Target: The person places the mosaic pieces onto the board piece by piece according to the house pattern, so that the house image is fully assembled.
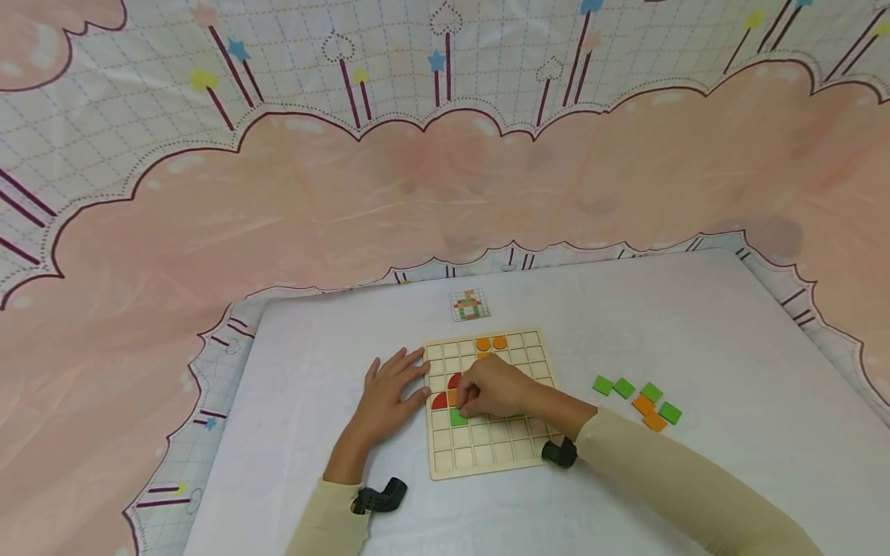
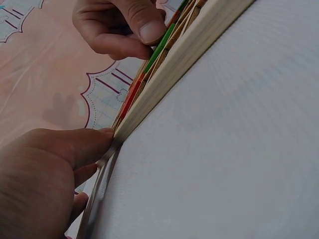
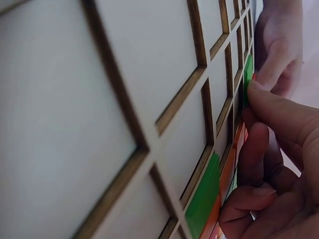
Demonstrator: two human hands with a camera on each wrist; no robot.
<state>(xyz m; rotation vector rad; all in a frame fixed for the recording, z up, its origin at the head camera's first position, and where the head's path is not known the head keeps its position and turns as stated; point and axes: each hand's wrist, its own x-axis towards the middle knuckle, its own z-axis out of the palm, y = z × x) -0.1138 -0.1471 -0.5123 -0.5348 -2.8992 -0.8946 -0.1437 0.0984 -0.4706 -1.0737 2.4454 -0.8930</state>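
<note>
A wooden grid board [image 1: 445, 461] lies on the white table. My right hand [image 1: 497, 386] is over its left half, fingers curled, pinching a green square tile [image 1: 458, 418] at a cell in the second column. In the right wrist view the thumb tip sits on the edge of that green tile [image 3: 247, 79]. Close by are a red quarter-round tile [image 1: 439, 401], another red tile [image 1: 455, 380] and an orange tile [image 1: 453, 398]. My left hand [image 1: 389, 395] rests with fingers spread along the board's left edge, and its thumb [image 2: 94, 142] touches the rim in the left wrist view.
Behind the board lies a small pattern card [image 1: 469, 305] with a house-like picture. Orange round tiles [image 1: 491, 343] sit in the board's far row. Loose green tiles [image 1: 623, 388] and orange tiles [image 1: 643, 404] are scattered to the right. Patterned cloth [image 1: 487, 177] hangs behind the table.
</note>
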